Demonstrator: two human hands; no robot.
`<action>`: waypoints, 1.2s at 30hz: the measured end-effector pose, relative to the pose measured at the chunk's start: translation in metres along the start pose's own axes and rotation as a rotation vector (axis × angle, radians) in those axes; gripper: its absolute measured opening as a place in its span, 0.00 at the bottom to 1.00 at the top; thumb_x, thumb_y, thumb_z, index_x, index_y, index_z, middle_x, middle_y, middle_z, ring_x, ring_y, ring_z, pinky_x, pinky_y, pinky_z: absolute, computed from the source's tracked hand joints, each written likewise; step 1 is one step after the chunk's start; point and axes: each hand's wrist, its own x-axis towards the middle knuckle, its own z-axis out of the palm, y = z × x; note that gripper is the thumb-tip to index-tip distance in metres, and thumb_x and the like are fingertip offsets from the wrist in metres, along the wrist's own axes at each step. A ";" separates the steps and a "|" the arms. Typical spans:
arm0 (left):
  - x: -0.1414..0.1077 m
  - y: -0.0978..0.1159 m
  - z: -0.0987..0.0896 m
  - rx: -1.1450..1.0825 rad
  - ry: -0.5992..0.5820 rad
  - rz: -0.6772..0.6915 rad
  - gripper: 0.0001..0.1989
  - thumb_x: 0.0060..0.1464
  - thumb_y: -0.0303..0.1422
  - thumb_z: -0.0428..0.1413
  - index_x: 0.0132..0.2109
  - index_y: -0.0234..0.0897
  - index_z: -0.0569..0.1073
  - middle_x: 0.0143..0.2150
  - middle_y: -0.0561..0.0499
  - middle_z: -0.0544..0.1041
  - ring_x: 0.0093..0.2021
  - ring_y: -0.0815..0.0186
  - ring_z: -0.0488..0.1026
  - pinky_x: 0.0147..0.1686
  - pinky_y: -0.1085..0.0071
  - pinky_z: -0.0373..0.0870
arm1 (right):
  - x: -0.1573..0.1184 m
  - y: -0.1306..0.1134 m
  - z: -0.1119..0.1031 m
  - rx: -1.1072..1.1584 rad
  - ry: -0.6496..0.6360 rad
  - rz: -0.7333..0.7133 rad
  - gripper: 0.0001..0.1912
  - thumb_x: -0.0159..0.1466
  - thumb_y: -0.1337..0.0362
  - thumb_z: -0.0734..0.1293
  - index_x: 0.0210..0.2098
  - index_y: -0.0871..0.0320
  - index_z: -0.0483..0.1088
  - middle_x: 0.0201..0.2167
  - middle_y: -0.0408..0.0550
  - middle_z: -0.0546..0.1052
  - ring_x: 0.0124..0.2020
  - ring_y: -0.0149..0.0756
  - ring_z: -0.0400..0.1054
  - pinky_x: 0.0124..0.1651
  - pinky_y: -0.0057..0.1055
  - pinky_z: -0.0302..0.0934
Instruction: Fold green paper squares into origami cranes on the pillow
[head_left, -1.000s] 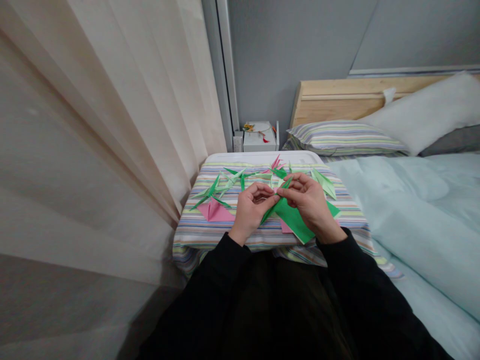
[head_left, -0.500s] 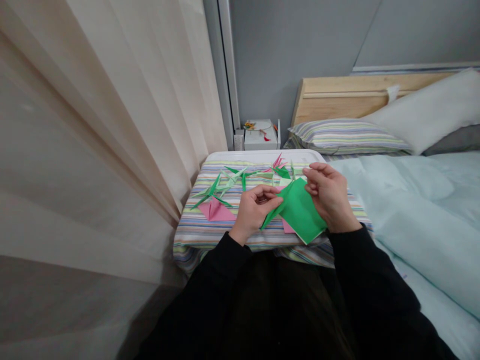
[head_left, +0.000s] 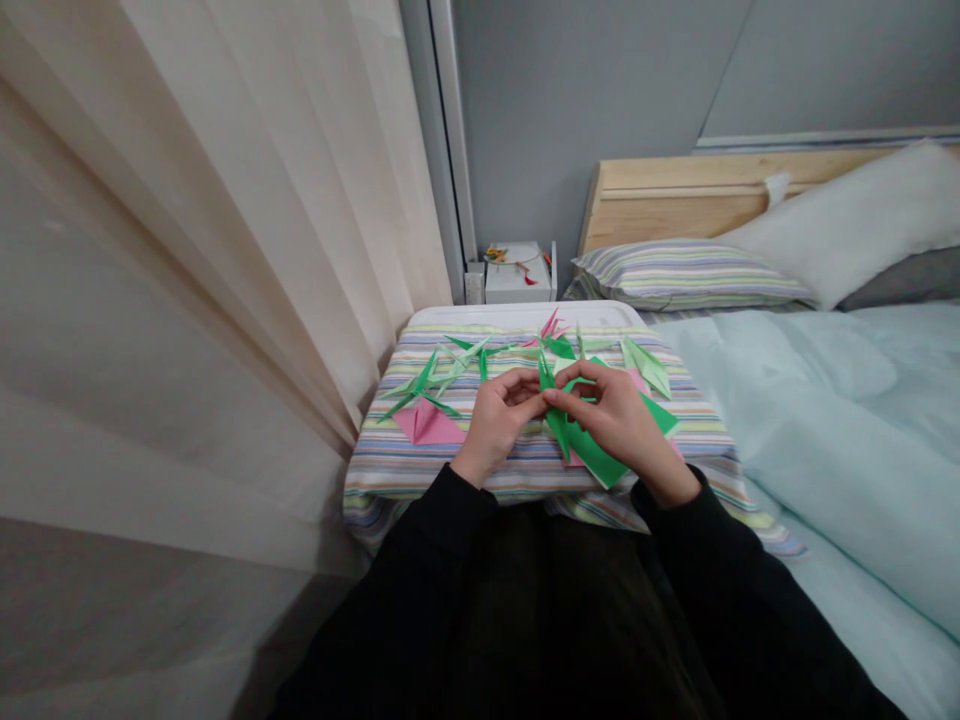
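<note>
Between my hands stands a narrow, folded piece of green origami paper (head_left: 556,425), its two points rising above my fingertips. My left hand (head_left: 501,415) pinches it from the left, thumb against fingers. From the other side my right hand (head_left: 611,410) grips it, fingers bent over it. Under my right hand lies a flat green paper sheet (head_left: 604,462), partly hidden, with pink paper below it. To the left, a folded pink paper (head_left: 429,424) rests beside green paper cranes (head_left: 427,385). A pale green folded paper (head_left: 646,367) lies beyond my right hand.
A striped cloth (head_left: 405,462) covers the small table, whose white edge (head_left: 517,314) shows at the back. A beige curtain (head_left: 300,200) hangs close on the left. On the right is a bed with a pale blue quilt (head_left: 840,430). A white box (head_left: 517,290) stands behind.
My right hand has moved left and down to meet my left hand at the folded green paper. The paper now stands more upright, and the pale green piece on the right has come into view.
</note>
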 end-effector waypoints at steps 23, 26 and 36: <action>0.004 -0.002 -0.001 0.154 -0.124 0.033 0.19 0.42 0.35 0.74 0.38 0.34 0.76 0.33 0.50 0.79 0.34 0.67 0.76 0.39 0.69 0.73 | 0.010 0.010 0.004 0.292 0.193 0.158 0.10 0.51 0.62 0.77 0.30 0.56 0.75 0.24 0.41 0.75 0.18 0.27 0.59 0.23 0.29 0.53; 0.005 -0.003 -0.001 0.142 -0.113 0.034 0.18 0.44 0.36 0.73 0.39 0.34 0.76 0.33 0.50 0.79 0.35 0.66 0.76 0.40 0.68 0.73 | 0.012 0.010 0.006 0.361 0.224 0.168 0.12 0.50 0.61 0.78 0.31 0.56 0.75 0.23 0.41 0.75 0.18 0.27 0.58 0.22 0.28 0.52; 0.004 -0.002 -0.001 0.115 -0.096 0.056 0.14 0.45 0.31 0.70 0.40 0.35 0.77 0.36 0.49 0.79 0.38 0.66 0.76 0.43 0.69 0.72 | 0.012 0.012 0.005 0.430 0.232 0.253 0.19 0.47 0.60 0.79 0.37 0.57 0.75 0.24 0.41 0.77 0.16 0.24 0.58 0.19 0.27 0.51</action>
